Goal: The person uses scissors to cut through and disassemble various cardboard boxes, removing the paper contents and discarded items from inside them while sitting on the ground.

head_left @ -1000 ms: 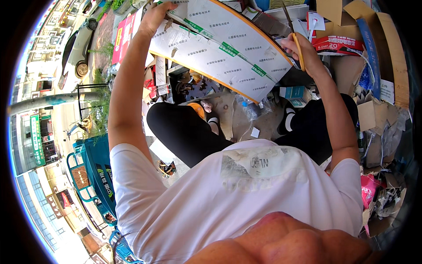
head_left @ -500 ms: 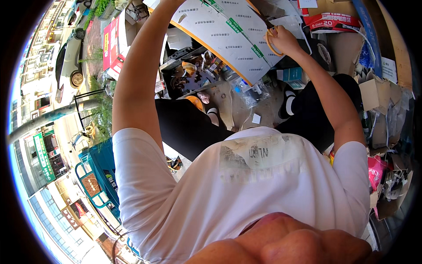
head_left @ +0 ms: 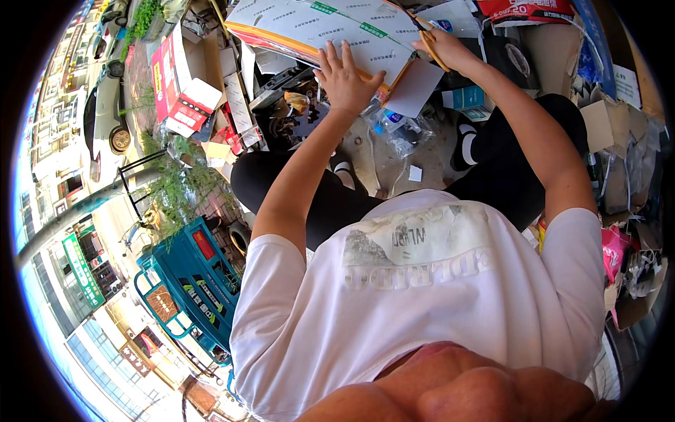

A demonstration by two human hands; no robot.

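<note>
**Both hands on a flattened carton**

We see the large flattened white cardboard carton with green tape and an orange edge (head_left: 330,28) cut off at the top. Left hand (head_left: 346,74) lies spread flat on its lower edge. Right hand (head_left: 444,49) is closed round orange-handled scissors (head_left: 430,43), blades hidden. Crumpled clear plastic bag (head_left: 401,130) lies on the ground below.

Both arms raised fwd, left hand (head_left: 344,74) fingers spread flat, right hand (head_left: 444,49) curled gripping
</note>
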